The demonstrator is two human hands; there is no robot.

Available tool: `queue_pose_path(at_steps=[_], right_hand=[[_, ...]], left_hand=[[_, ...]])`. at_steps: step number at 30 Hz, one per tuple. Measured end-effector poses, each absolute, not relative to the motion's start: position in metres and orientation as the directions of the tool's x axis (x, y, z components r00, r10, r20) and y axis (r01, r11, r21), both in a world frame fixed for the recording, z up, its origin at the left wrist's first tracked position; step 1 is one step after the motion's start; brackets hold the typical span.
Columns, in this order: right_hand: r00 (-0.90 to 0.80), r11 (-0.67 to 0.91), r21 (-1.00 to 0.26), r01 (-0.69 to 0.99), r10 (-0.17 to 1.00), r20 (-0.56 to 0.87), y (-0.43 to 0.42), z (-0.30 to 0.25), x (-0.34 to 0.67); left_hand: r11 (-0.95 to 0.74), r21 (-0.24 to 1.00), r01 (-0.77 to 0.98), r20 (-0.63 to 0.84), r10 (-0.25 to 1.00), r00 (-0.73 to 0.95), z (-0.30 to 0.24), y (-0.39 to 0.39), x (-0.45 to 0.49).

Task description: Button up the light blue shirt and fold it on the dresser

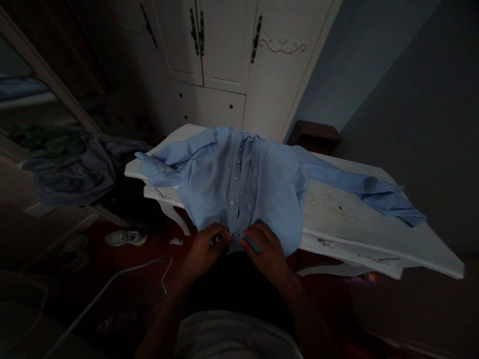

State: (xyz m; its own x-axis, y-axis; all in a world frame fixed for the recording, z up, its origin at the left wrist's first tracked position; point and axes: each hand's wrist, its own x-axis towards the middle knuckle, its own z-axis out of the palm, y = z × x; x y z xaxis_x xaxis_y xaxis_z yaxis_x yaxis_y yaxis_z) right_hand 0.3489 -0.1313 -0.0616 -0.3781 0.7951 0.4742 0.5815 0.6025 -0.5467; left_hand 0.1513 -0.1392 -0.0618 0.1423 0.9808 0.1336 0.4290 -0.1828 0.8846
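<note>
Blue shirt (279, 184) is laid face up on the white surface (333, 212), its collar (252, 137) at twelve o'clock and hem at six, hung over the near edge. At six o'clock, the front edges are pinched between fingertips by the left hand (209, 245) and right hand (266, 249). Light, limp, easily creased handling is expected; the button strip (234, 189) is best gripped.

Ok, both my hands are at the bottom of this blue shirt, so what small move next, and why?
I'd probably bring your left hand and right hand together: they pinch the blue shirt low on its front, with a small gap between them, and the buttons higher up look unfastened.
</note>
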Motion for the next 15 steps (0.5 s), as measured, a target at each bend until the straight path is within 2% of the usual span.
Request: queue_pose_path(at_steps=[2,4,9,12,15], right_hand=[[-0.544,0.685,-0.389,0.616,0.727,0.419,-0.122,-0.052,0.355],[-0.670,0.734,-0.266,0.625,0.679,0.300,-0.112,-0.040,0.359],[-0.789,0.793,-0.034,0.608,0.609,0.084,-0.095,-0.012,0.356],[-0.790,0.789,0.044,0.613,0.613,0.014,-0.093,-0.002,0.354],[-0.777,0.776,0.047,0.629,0.629,0.011,-0.091,0.003,0.356]], left_hand=[[-0.163,0.887,0.433,0.101,0.982,0.162,-0.063,-0.142,0.150],[-0.156,0.896,0.415,0.093,0.981,0.169,-0.064,-0.143,0.151],[-0.190,0.914,0.358,0.168,0.982,0.091,-0.062,-0.141,0.159],[-0.195,0.930,0.313,0.197,0.980,0.025,-0.063,-0.142,0.162],[-0.098,0.969,0.227,0.108,0.994,-0.031,-0.064,-0.144,0.162]])
